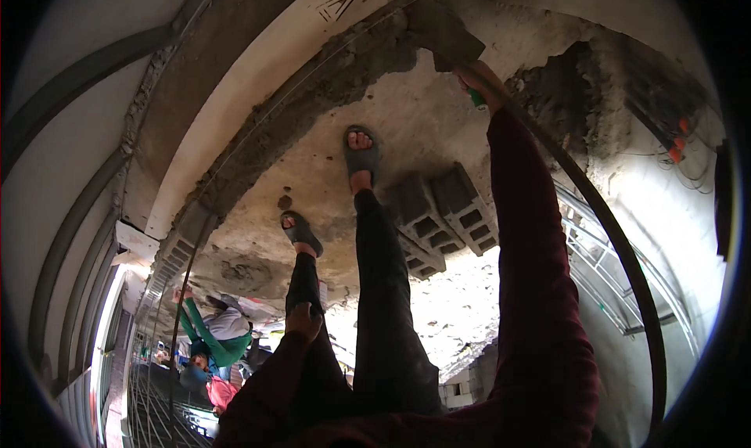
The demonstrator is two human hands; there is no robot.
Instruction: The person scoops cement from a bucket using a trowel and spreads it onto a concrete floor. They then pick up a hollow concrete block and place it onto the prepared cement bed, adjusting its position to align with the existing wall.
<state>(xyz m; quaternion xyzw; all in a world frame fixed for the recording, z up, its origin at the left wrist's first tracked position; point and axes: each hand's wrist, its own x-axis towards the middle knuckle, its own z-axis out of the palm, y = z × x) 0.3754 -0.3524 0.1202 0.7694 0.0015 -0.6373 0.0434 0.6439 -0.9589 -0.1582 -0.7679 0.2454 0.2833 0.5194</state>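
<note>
My right hand [483, 84], at the end of an outstretched arm, is wrapped round the green handle of a trowel [455, 44]. The dark, wide blade lies at the far end of a strip of wet grey mortar [313, 96]. A thin taut string [270, 107] runs along that strip, beside a pale curved-looking edge. My left hand [303, 321] rests on my left leg near the knee, fingers curled in, and I see nothing in it. Part of its palm is hidden.
Several hollow concrete blocks [438, 213] lie right of my sandalled feet. A dark bar [602, 205] arcs down the right side, before metal frames [626, 268]. A heap of dark mortar [559, 96] lies beyond my right hand. A green-sleeved co-worker [215, 342] is at lower left.
</note>
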